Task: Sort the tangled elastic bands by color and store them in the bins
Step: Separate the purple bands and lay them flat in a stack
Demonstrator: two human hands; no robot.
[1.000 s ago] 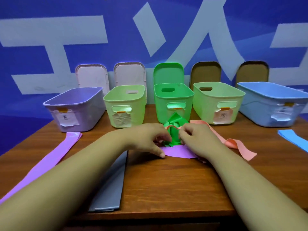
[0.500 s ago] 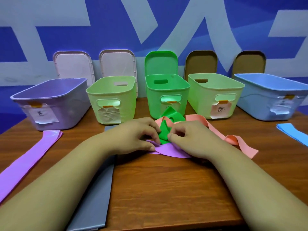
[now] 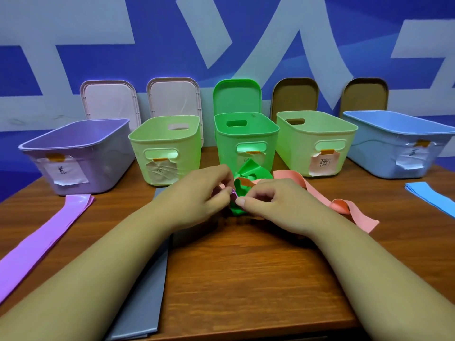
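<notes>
A knot of elastic bands sits at the table's middle: a green band (image 3: 248, 178), a pink band (image 3: 320, 198) trailing off to the right, and a sliver of purple band (image 3: 233, 193) between my fingers. My left hand (image 3: 199, 198) pinches the knot from the left. My right hand (image 3: 275, 200) pinches it from the right, thumb and forefinger on the green band. Behind stand five open bins: a purple bin (image 3: 73, 153), a light green bin (image 3: 165, 143), a bright green bin (image 3: 246, 134), another light green bin (image 3: 317, 136) and a blue bin (image 3: 398, 141).
A flat purple band (image 3: 46, 232) lies at the left, a grey band (image 3: 145, 291) under my left forearm, a blue band (image 3: 430, 195) at the right edge. Lids (image 3: 172, 99) lean against the blue wall behind the bins. The wooden table (image 3: 246, 279) ends near me.
The purple band that lay spread under the knot is now bunched up between my hands. Both hands have closed in tighter on the knot, lifting it slightly.
</notes>
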